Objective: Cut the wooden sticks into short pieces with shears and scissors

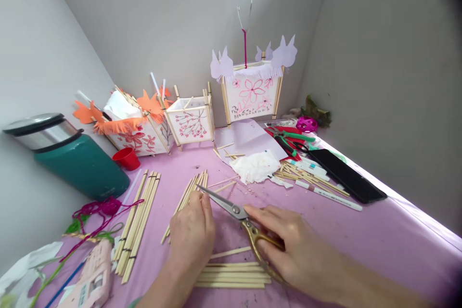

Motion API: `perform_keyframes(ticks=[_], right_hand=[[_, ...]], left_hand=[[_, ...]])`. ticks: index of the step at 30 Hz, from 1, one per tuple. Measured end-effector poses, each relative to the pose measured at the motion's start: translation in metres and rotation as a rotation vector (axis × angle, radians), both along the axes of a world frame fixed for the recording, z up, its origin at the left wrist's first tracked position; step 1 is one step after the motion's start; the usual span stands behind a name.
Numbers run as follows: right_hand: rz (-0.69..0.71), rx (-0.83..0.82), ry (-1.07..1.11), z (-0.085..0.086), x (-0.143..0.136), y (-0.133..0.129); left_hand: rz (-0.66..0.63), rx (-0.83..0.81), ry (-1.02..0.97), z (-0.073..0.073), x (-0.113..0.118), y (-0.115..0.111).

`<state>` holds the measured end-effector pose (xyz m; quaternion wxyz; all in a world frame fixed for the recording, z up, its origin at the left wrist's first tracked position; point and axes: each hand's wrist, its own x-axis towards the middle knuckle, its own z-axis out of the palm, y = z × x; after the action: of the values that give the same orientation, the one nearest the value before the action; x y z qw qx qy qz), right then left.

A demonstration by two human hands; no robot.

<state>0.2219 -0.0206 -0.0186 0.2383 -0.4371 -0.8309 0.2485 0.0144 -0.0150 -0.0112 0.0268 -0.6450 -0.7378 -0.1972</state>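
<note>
My right hand (288, 240) grips gold-handled scissors (236, 211), fingers through the loops. Their blades point left and reach past the fingertips of my left hand (193, 231). That left hand is closed in a pinch on a thin wooden stick (226, 186), mostly hidden by the fingers and blades. Behind it, a loose group of wooden sticks (180, 202) lies on the table. More sticks (231, 279) lie crosswise below the scissors. To the left are sticks bound with dark bands (139, 221).
Paper lanterns (252, 94) on stick frames stand or hang at the back. A green tumbler (83, 163), red cup (126, 158), yarn (110, 206) and pink glue gun (90, 274) are left. Crumpled tissue (256, 166), pliers (288, 137), markers (328, 196) and a phone (346, 173) are right.
</note>
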Motion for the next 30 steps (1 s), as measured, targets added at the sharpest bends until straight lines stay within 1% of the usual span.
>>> perform_keyframes(ticks=[1,4,5,6,9,10,14,15,19,21,22,25,26,27,28,30], right_hand=[[-0.013,0.01,-0.014,-0.001,0.0,0.0],[-0.171,0.064,-0.156,-0.005,0.0,0.001],[-0.186,0.075,-0.184,-0.006,0.0,0.001],[-0.164,0.078,-0.182,-0.006,0.0,0.001],[-0.043,0.087,-0.096,-0.005,-0.002,-0.001],[-0.043,0.094,-0.099,-0.005,-0.002,-0.002],[-0.197,0.111,-0.277,-0.007,-0.003,-0.001],[-0.206,0.117,-0.299,-0.007,-0.003,-0.001],[-0.084,0.181,-0.213,-0.01,-0.003,-0.005],[-0.066,0.207,-0.21,-0.012,-0.003,-0.003],[-0.091,0.213,-0.236,-0.013,-0.002,-0.001],[-0.224,0.214,-0.358,-0.016,-0.002,0.004],[-0.254,0.216,-0.379,-0.016,-0.002,0.004],[-0.253,0.221,-0.38,-0.016,-0.003,0.003],[-0.221,0.235,-0.351,-0.014,-0.004,0.001],[-0.097,0.268,-0.254,-0.012,-0.006,-0.004]], left_hand=[[-0.001,0.002,-0.008,0.0,0.0,0.0],[0.014,-0.014,-0.025,0.001,0.0,0.001],[0.023,-0.02,-0.029,0.002,0.0,0.002],[0.029,-0.021,-0.035,0.002,0.0,0.002],[0.031,-0.018,-0.049,0.001,-0.001,0.001],[0.03,-0.023,-0.056,0.001,-0.001,0.001],[0.036,-0.046,-0.071,0.002,0.0,0.001],[0.036,-0.041,-0.068,0.002,0.0,0.001],[0.039,-0.021,-0.059,0.003,0.0,0.001],[0.036,-0.028,-0.063,0.003,0.0,0.001],[0.033,-0.032,-0.062,0.003,0.0,0.001],[0.02,-0.032,-0.045,0.003,0.001,0.002],[0.02,-0.031,-0.041,0.003,0.001,0.002],[0.023,-0.028,-0.04,0.003,0.002,0.002],[0.025,-0.023,-0.043,0.003,0.002,0.002],[0.023,-0.008,-0.05,0.002,0.002,0.002]])
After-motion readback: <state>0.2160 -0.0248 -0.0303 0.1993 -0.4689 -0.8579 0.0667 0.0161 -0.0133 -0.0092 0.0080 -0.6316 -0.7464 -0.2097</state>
